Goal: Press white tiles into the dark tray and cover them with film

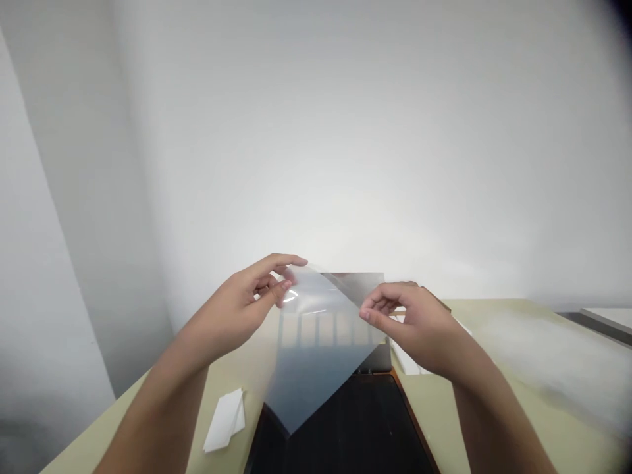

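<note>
I hold a thin translucent plastic film [316, 349] up in front of me over the table. My left hand [247, 299] pinches its upper left corner between thumb and fingers. My right hand [409, 319] pinches the film's right edge with fingertips pressed together. The film hangs tilted, one corner pointing down toward a dark flat panel [355, 428] with a brown edge that lies on the table below. A grey plate-like surface shows behind the film's top.
A pale yellow-green table [494, 368] stands against a white wall. White paper pieces [224, 418] lie left of the dark panel. A white flat object [407, 362] sits under my right hand. A grey tray edge [602, 322] shows at far right.
</note>
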A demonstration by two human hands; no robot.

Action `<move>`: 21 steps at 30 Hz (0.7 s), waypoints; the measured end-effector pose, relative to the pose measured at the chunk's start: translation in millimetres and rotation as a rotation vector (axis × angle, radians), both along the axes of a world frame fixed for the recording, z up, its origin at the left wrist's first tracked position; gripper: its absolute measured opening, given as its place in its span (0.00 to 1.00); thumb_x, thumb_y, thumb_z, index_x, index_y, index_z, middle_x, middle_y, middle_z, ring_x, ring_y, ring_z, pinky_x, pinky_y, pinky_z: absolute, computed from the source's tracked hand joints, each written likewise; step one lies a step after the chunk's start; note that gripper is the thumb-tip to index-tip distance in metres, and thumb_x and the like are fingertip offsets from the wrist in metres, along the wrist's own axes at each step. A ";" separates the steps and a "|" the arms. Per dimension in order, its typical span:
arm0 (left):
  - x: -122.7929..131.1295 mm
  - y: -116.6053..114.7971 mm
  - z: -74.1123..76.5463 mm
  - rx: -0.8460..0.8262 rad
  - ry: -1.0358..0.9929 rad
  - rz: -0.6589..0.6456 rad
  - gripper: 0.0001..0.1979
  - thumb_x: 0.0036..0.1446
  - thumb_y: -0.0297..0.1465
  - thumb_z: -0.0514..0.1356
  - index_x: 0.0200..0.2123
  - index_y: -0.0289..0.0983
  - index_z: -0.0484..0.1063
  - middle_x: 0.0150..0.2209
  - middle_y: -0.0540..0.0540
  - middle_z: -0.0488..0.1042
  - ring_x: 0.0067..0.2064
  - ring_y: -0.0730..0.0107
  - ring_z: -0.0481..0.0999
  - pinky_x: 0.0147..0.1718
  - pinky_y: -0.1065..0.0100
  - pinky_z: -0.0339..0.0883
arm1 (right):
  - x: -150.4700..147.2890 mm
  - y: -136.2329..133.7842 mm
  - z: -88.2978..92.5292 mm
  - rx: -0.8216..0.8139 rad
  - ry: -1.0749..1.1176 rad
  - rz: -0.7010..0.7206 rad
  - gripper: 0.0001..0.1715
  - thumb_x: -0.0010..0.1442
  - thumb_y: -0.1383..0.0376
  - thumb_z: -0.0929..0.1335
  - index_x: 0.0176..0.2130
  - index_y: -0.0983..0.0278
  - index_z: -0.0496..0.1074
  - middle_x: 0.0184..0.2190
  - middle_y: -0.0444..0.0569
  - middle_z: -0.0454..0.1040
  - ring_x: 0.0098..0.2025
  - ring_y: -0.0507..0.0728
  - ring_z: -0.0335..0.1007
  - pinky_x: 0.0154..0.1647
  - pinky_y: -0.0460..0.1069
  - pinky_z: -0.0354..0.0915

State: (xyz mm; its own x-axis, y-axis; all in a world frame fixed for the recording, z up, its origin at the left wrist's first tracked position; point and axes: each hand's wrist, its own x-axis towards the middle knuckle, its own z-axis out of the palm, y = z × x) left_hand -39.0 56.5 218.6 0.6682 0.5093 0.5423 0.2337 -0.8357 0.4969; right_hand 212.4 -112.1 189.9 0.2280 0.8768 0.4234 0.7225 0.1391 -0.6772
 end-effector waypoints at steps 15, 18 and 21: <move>-4.1 -15.1 -0.9 0.062 0.070 0.025 0.16 0.74 0.48 0.56 0.42 0.45 0.75 0.35 0.49 0.75 0.36 0.67 0.71 0.29 0.71 0.62 | -10.8 -11.6 6.8 -0.213 -0.235 0.274 0.06 0.69 0.65 0.66 0.37 0.58 0.70 0.33 0.40 0.75 0.35 0.52 0.71 0.35 0.48 0.64; -1.9 -15.6 -0.7 0.048 0.082 0.011 0.18 0.74 0.49 0.56 0.39 0.43 0.75 0.34 0.49 0.74 0.35 0.67 0.69 0.28 0.70 0.61 | -17.9 -7.5 6.2 -0.232 -0.217 0.312 0.05 0.69 0.65 0.67 0.37 0.59 0.71 0.31 0.40 0.75 0.33 0.52 0.70 0.34 0.48 0.64; -1.2 -16.2 -0.3 0.031 0.083 -0.002 0.20 0.74 0.50 0.54 0.38 0.43 0.74 0.34 0.49 0.73 0.35 0.66 0.69 0.28 0.70 0.60 | -22.5 -4.1 4.2 -0.179 -0.190 0.271 0.06 0.70 0.59 0.68 0.44 0.57 0.74 0.36 0.42 0.78 0.36 0.55 0.73 0.36 0.50 0.66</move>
State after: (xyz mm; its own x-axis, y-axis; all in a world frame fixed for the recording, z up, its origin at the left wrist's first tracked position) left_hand -40.2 40.3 218.3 0.7124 0.4920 0.5004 0.2714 -0.8507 0.4502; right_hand 189.9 -116.3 194.1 -0.0905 0.9585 0.2705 0.7910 0.2342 -0.5652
